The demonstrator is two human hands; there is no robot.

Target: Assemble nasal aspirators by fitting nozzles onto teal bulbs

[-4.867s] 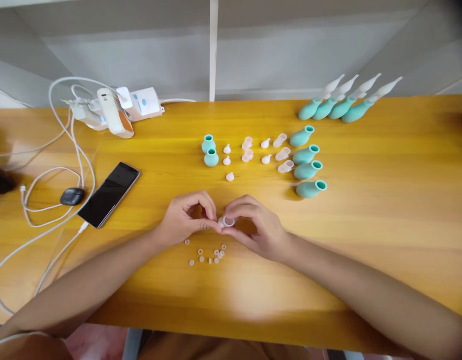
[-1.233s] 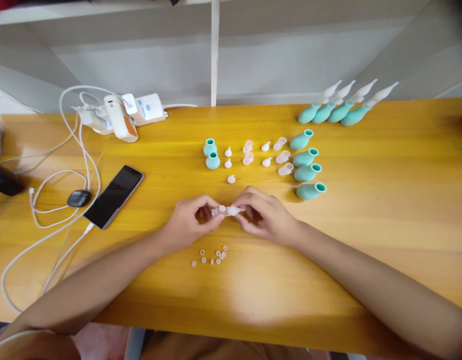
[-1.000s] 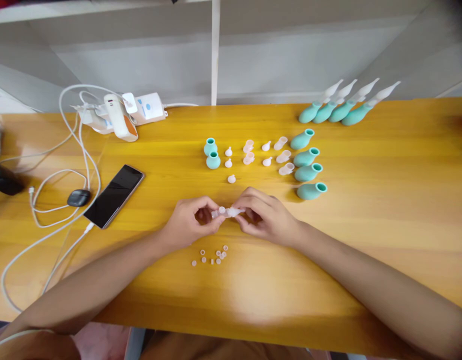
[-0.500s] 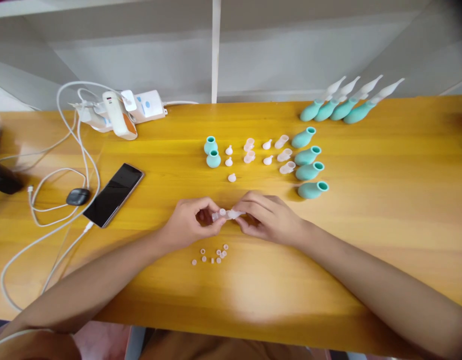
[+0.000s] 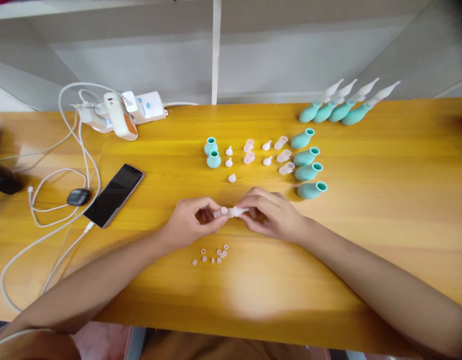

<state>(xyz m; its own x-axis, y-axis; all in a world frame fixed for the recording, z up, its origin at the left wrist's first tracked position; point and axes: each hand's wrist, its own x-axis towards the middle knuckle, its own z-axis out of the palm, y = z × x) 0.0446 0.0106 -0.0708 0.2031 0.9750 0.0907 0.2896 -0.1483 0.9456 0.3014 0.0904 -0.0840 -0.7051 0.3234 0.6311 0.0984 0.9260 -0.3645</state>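
"What's nearest?"

"Tiny pale rings (image 5: 204, 259), smooth and round, loose in the lower middle of the frame."

"And the hands?"

"Above them, at centre: the left hand (image 5: 189, 221) pinches a see-through tube (image 5: 224, 211) with a stubby side spout, and the right hand (image 5: 278, 217) has thumb and fingers clamped on a white nozzle (image 5: 237, 212), a tapering cone at the tube's right end (the join is too small to read)."

"Farther off?"

"On the left, a glossy black phone (image 5: 114, 195); above centre, white drop-shaped pips (image 5: 232, 178), translucent cups (image 5: 286, 169) and matte teal bulbs (image 5: 309, 190) with round open mouths. Upper right, four tipped bulbs (image 5: 354, 115) slant side by side."

"On what?"

"A varnished yellow-brown table (image 5: 388, 200), its grain faint; behind rises a grey wall (image 5: 291, 65) split by a white strip (image 5: 216, 55)."
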